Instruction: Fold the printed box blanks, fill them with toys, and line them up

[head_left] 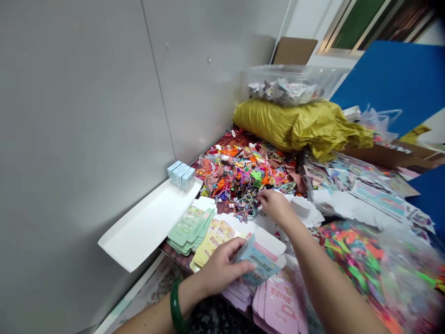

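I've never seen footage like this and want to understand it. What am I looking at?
There is no machine here: these are a person's two bare hands, in one picture from a head-worn camera looking forward and down. The left hand, with a green bangle on its wrist, holds a light-blue printed carton. The right hand is at a pile of colorful trinkets; whether it grips one is unclear. Nearby lie stacked green cartons, yellow cartons and pink cartons. Small light-blue boxes stand on a white tray.
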`<state>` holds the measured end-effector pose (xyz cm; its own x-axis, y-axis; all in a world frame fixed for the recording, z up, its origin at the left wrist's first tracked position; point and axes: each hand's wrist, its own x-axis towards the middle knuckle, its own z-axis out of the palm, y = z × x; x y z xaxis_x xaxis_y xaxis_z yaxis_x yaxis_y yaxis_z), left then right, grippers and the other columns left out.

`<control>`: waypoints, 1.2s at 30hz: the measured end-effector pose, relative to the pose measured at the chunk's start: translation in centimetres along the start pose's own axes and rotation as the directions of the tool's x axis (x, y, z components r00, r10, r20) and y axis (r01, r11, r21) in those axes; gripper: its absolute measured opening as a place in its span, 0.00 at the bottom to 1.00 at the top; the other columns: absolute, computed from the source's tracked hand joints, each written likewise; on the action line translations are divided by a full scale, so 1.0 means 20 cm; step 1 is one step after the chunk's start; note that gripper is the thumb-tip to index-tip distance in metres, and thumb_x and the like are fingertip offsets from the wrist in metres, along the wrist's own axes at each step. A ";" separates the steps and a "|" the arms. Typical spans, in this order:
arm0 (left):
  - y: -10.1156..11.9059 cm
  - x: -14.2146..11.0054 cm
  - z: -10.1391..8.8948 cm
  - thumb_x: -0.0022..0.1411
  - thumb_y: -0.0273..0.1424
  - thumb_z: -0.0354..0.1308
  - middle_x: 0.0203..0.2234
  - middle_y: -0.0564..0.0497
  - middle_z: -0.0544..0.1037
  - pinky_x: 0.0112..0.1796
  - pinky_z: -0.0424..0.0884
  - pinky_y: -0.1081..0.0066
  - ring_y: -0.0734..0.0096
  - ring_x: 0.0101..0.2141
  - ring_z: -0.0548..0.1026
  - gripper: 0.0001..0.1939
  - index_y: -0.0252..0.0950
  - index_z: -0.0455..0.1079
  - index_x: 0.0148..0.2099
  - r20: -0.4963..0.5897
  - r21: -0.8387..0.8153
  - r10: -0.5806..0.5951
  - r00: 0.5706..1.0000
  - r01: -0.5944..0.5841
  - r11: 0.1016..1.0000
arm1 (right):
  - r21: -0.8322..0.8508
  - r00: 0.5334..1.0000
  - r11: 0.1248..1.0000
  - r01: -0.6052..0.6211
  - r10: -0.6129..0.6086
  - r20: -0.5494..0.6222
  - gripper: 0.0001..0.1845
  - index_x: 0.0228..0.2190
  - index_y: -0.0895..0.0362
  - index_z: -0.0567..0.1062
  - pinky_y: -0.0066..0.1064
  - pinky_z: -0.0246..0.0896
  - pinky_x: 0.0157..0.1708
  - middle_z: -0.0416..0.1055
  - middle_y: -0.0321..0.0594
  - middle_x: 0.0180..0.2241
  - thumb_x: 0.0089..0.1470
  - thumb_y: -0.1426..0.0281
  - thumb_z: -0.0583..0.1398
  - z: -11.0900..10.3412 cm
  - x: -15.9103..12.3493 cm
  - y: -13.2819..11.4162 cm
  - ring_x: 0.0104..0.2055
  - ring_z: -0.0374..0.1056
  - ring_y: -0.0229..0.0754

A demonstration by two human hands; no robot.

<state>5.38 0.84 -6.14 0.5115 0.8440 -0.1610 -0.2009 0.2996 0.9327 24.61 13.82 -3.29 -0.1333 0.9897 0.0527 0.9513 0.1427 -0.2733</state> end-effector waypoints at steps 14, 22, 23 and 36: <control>-0.04 -0.03 -0.16 0.53 0.37 0.65 0.33 0.51 0.73 0.23 0.64 0.78 0.74 0.28 0.68 0.20 0.34 0.69 0.45 -0.056 -0.057 -0.061 0.997 0.058 0.997 | -0.069 0.992 0.989 0.127 -0.125 0.034 0.19 0.43 0.59 0.77 0.35 0.55 0.49 0.73 0.52 0.45 0.53 0.80 0.54 0.17 0.51 -0.05 0.51 0.64 0.51; -0.02 0.00 -0.16 0.50 0.40 0.66 0.32 0.51 0.72 0.22 0.63 0.78 0.75 0.27 0.67 0.21 0.33 0.69 0.43 -0.037 -0.080 -0.058 0.998 0.055 0.995 | 0.224 0.992 0.973 0.055 -0.080 0.102 0.15 0.30 0.59 0.79 0.30 0.59 0.31 0.75 0.40 0.26 0.54 0.63 0.56 0.02 0.28 0.07 0.29 0.67 0.42; -0.01 0.01 -0.15 0.51 0.39 0.66 0.31 0.52 0.72 0.22 0.63 0.78 0.74 0.27 0.68 0.21 0.34 0.69 0.43 -0.035 -0.078 -0.052 0.998 0.049 0.996 | 0.272 0.991 0.962 0.040 -0.072 0.109 0.16 0.29 0.59 0.79 0.29 0.58 0.29 0.74 0.38 0.24 0.53 0.62 0.56 0.01 0.25 0.09 0.27 0.66 0.41; -0.03 -0.01 -0.08 0.52 0.36 0.65 0.34 0.52 0.72 0.23 0.64 0.79 0.74 0.30 0.68 0.19 0.33 0.69 0.44 -0.002 -0.091 -0.054 0.999 0.054 0.994 | 0.261 0.985 0.956 -0.134 0.158 -0.075 0.14 0.28 0.58 0.79 0.31 0.62 0.31 0.76 0.41 0.25 0.50 0.64 0.55 -0.01 0.14 0.21 0.29 0.70 0.43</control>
<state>4.18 1.20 -7.22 0.5200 0.8275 -0.2118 -0.2483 0.3837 0.8894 28.25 17.26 -4.07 0.0401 0.9959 0.0809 0.8548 0.0078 -0.5190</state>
